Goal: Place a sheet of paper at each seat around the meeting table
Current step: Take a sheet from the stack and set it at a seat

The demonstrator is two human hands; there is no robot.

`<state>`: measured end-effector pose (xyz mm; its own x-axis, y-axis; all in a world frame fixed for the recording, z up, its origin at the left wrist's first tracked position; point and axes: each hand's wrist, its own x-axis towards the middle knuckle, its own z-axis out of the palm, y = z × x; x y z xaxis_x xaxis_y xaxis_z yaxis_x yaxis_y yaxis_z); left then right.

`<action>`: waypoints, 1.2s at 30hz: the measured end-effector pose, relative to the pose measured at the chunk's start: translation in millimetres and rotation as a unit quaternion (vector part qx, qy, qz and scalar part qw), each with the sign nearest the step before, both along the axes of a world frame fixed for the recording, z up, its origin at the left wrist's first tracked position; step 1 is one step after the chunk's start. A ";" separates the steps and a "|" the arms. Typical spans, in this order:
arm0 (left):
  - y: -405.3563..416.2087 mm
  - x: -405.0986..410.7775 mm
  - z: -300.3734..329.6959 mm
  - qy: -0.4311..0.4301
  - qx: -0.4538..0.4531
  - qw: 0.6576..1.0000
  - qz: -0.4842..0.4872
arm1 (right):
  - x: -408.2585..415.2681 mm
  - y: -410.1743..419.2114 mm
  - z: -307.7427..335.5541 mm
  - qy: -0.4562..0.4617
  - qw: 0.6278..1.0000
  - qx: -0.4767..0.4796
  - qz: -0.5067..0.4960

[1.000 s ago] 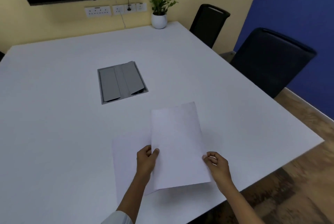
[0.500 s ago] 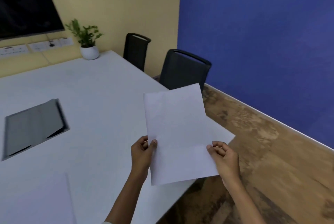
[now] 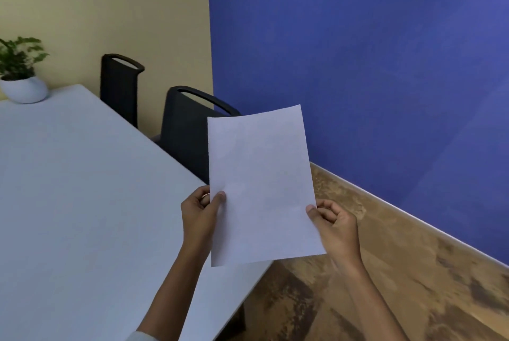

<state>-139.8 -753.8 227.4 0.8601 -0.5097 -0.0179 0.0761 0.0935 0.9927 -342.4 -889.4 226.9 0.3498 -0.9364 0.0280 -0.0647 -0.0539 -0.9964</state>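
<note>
While the white meeting table (image 3: 82, 203) fills the left of the view, its near corner juts out over brown wood-look flooring (image 3: 413, 285), and that corner is our landmark. Beyond the corner, along the table's right edge, a dark chair (image 3: 187, 137) is tucked in close, and a second black chair (image 3: 118, 87) stands farther along the same edge. At the far end of that edge, on the tabletop, sits a small green plant in a white pot (image 3: 23, 87). Behind it runs a pale yellow wall (image 3: 110, 10), meeting a deep blue wall (image 3: 358, 51) past the chairs, with a light skirting strip along the blue wall's foot.

Now the sheet of paper (image 3: 261, 186): it's up in the air directly above that table corner, clear of the surface, blank white face toward the camera. Its long axis runs near-upright in the view, short top edge pointing toward the blue wall, leaning a touch to the left. The left hand (image 3: 199, 216) pinches the sheet's left edge, thumb on the front, fingers curled behind. The right hand (image 3: 334, 226) pinches the right edge the same way, thumb on the face. Both forearms reach up from below the corner, the left showing a pale sleeve edge.
</note>
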 end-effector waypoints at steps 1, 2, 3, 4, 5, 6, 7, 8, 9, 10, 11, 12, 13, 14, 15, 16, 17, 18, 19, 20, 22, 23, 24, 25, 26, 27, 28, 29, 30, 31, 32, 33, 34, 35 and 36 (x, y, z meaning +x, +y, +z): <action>-21.6 3.8 0.8 -0.003 -0.006 1.000 0.004 | 4.0 -22.2 -0.1 0.006 1.000 -0.011 0.003; -42.3 7.9 2.2 -0.006 -0.009 1.000 0.007 | 8.2 -44.0 0.7 0.012 1.000 -0.019 0.009; -62.3 12.6 4.2 -0.010 -0.009 1.000 0.011 | 12.9 -64.9 3.5 0.016 1.000 -0.023 0.013; -82.9 18.0 7.2 -0.015 -0.009 1.000 0.015 | 18.2 -86.7 6.9 0.019 0.999 -0.028 0.018; -102.9 24.1 10.8 -0.023 -0.008 1.000 0.018 | 24.5 -107.5 10.5 0.021 0.999 -0.033 0.024; -122.1 29.9 15.1 -0.033 -0.004 0.999 0.021 | 30.9 -127.5 13.9 0.023 0.998 -0.039 0.032; -140.8 35.9 19.9 -0.043 -0.001 0.999 0.027 | 38.1 -147.5 17.6 0.023 0.998 -0.046 0.039; -159.0 42.5 24.5 -0.053 0.002 0.998 0.034 | 45.6 -167.5 21.6 0.025 0.997 -0.056 0.049; -176.1 49.0 29.1 -0.059 0.003 0.997 0.041 | 53.7 -186.2 26.3 0.026 0.996 -0.064 0.061; -191.7 56.3 32.8 -0.061 0.001 0.997 0.047 | 62.3 -204.5 30.0 0.024 0.994 -0.072 0.075; -205.9 63.8 35.4 -0.059 -0.004 0.997 0.055 | 71.3 -222.5 32.6 0.019 0.993 -0.077 0.091; -219.4 71.3 37.8 -0.056 -0.010 0.996 0.064 | 80.6 -240.9 34.0 0.014 0.991 -0.081 0.109; -232.2 79.1 39.2 -0.054 -0.014 0.996 0.076 | 91.1 -259.4 34.9 0.009 0.989 -0.080 0.127; -243.9 86.3 40.2 -0.057 -0.014 0.994 0.089 | 102.0 -277.4 36.2 0.007 0.986 -0.077 0.146; -255.6 92.6 40.9 -0.066 -0.014 0.992 0.105 | 114.1 -296.3 36.9 0.006 0.984 -0.073 0.162; -267.0 99.1 40.7 -0.075 -0.014 0.989 0.124 | 127.1 -315.8 36.1 0.009 0.981 -0.076 0.179; -277.6 105.3 40.3 -0.081 -0.015 0.986 0.144 | 140.6 -334.4 35.5 0.012 0.977 -0.077 0.198; -288.3 111.7 39.5 -0.083 -0.015 0.983 0.163 | 154.8 -353.5 34.4 0.017 0.973 -0.079 0.216; -299.8 118.9 37.6 -0.089 -0.015 0.979 0.182 | 170.0 -371.8 33.8 0.016 0.968 -0.082 0.235; -311.7 126.3 35.7 -0.102 -0.013 0.975 0.198 | 185.5 -390.2 33.8 0.010 0.963 -0.089 0.254; -336.8 141.5 29.9 -0.114 0.004 0.966 0.231 | 215.8 -426.6 35.5 0.002 0.951 -0.088 0.295; -349.7 148.9 28.3 -0.109 0.007 0.962 0.248 | 231.5 -444.6 36.8 -0.005 0.945 -0.085 0.317; -362.3 155.3 27.8 -0.100 0.009 0.959 0.265 | 246.2 -461.4 38.1 -0.007 0.938 -0.081 0.336; -374.2 161.2 27.8 -0.090 0.008 0.956 0.280 | 260.0 -476.4 40.4 -0.008 0.932 -0.078 0.353; -385.8 167.4 30.1 -0.086 0.008 0.951 0.295 | 274.7 -490.7 42.4 -0.011 0.925 -0.080 0.372; -396.8 175.1 32.8 -0.088 0.012 0.946 0.311 | 290.6 -504.9 43.7 -0.011 0.918 -0.087 0.386; -407.0 184.0 36.0 -0.089 0.016 0.942 0.324 | 306.9 -517.8 46.5 -0.013 0.912 -0.089 0.401; -416.0 193.4 39.7 -0.086 0.019 0.938 0.335 | 324.0 -529.8 49.8 -0.016 0.906 -0.088 0.415; -422.8 202.9 43.5 -0.086 0.021 0.935 0.344 | 341.7 -541.1 51.4 -0.020 0.898 -0.089 0.430; -427.5 212.6 47.6 -0.088 0.020 0.931 0.354 | 359.1 -549.6 52.5 -0.023 0.891 -0.088 0.445; -430.8 223.0 52.6 -0.087 0.022 0.928 0.362 | 377.6 -556.7 54.1 -0.029 0.883 -0.088 0.459; -432.2 236.4 55.4 -0.085 0.023 0.927 0.365 | 400.5 -563.3 57.3 -0.038 0.875 -0.092 0.473; -432.0 243.7 58.8 -0.077 0.022 0.929 0.360 | 413.3 -567.3 58.7 -0.039 0.872 -0.094 0.479; -431.7 263.5 60.0 -0.077 0.022 0.924 0.375 | 444.2 -572.0 57.3 -0.044 0.859 -0.093 0.501; -429.0 284.5 61.3 -0.085 0.021 0.918 0.388 | 477.2 -574.6 59.9 -0.051 0.843 -0.094 0.527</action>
